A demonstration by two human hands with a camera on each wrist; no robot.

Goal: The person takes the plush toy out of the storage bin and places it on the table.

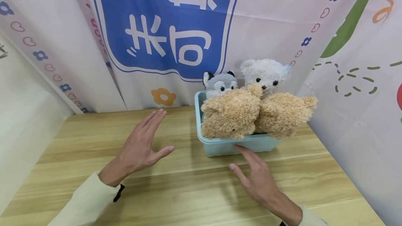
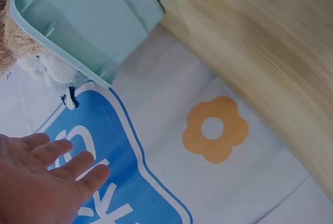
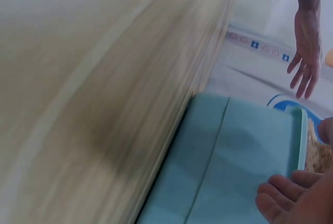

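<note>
Nearest: right hand [image 1: 257,180], fingers reaching forward and thumb spread off them, holding nothing. Its fingertips overlap the front wall of the pale blue bin [image 1: 218,149]; whether they touch or hover just short, I cannot tell from this angle.

Left hand [image 1: 138,149]: fingers extended, thumb wide, holding nothing, over the wood-grain surface [image 1: 176,198], left of the bin and apart from it.

Bin stands on the surface toward the back, right of middle, heaped above its rim. Front left tan plush [image 1: 230,114] and right tan plush [image 1: 282,114] lie near the top; the right one overhangs the rim and looks likeliest to tumble if the bin is bumped or tilted. Grey-and-white plush [image 1: 221,83] and white bear [image 1: 267,72] sit behind; the bear rides high, so a jolt could tip it backward. A push from the right hand alone, left side unsupported, might swivel the bin.

No brand or label on the bin walls in view.

Farthest: printed cloth backdrop [image 1: 270,23]. Blue panel [image 1: 168,20] carries big white Chinese characters turned sideways; 可 reads clearly, the upper ones are cut by the frame. Orange flower [image 1: 172,98] printed below, no lettering.
</note>
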